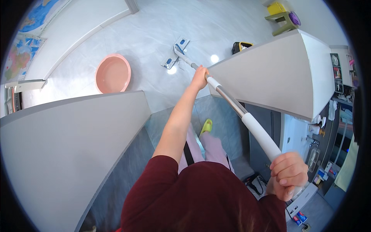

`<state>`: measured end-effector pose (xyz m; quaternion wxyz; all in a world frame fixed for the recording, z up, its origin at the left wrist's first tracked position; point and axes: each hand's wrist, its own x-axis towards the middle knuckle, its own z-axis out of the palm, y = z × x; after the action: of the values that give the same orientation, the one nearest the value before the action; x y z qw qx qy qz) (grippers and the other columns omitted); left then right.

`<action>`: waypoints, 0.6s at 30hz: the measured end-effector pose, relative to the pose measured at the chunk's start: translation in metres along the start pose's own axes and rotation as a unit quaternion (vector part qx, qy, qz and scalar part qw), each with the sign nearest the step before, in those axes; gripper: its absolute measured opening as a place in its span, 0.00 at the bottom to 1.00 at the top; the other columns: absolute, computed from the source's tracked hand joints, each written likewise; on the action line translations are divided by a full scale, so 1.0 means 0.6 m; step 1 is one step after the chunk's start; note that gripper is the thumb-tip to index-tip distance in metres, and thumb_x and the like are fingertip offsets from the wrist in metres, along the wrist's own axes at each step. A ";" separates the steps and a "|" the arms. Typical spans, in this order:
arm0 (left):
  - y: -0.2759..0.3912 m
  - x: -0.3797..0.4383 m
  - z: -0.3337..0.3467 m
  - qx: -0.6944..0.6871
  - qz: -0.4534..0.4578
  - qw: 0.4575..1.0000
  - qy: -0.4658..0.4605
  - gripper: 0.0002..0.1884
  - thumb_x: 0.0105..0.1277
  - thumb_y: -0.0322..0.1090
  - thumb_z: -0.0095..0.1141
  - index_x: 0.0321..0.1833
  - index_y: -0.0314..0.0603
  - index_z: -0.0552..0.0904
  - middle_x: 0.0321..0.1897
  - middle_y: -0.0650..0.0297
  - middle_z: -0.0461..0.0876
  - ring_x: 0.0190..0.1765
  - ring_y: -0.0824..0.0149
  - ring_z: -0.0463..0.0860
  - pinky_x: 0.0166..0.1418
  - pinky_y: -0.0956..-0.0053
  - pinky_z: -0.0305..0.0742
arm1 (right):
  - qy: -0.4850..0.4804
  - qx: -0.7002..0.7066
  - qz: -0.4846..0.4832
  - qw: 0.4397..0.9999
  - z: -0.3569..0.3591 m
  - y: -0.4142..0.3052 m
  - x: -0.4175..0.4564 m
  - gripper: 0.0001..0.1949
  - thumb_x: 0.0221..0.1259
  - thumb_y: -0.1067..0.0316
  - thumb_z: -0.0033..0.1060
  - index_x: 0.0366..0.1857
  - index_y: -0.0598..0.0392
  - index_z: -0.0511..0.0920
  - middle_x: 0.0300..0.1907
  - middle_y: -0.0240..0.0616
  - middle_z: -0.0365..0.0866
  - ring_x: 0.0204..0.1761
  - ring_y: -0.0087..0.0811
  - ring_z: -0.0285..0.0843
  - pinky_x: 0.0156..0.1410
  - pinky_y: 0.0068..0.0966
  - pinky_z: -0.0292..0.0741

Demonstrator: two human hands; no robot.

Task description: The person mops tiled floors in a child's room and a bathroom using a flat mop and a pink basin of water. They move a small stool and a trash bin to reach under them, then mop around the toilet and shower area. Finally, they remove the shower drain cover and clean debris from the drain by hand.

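A flat mop (232,101) with a white and metal pole slants across the view. My left hand (200,77) is closed around the lower part of the pole. The upper end of the pole is in my right hand (289,175), close to my body on the right. On the pale tiled floor lies the mop's flat head (175,53), white and grey with blue parts, beyond my left hand. A pink plastic basin (113,74) stands on the floor left of the mop head; whether it holds water I cannot tell.
Grey-white wall ends or panels flank the doorway, one at left (72,130) and one at right (266,72). A small black and yellow bin (242,47) and a green stool (282,22) stand beyond the right one. A washbasin (295,136) is at right.
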<state>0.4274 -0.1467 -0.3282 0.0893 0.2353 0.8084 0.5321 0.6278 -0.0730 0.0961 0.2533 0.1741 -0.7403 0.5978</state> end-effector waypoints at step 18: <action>0.179 -0.526 0.168 0.118 0.048 0.949 -0.288 0.05 0.47 0.28 0.56 0.27 0.40 0.76 0.30 0.51 0.77 0.39 0.48 0.76 0.43 0.60 0.71 | 0.277 -0.061 0.002 0.959 -0.050 -0.353 -0.527 0.12 0.59 0.58 0.45 0.25 0.55 0.67 0.13 0.30 0.65 0.10 0.23 0.64 0.20 0.19 0.69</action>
<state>0.7735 -0.1800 -0.3071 0.2640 0.4259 0.7931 0.3463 1.0082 -0.1055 0.0852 0.4569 -0.0155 -0.6765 0.5773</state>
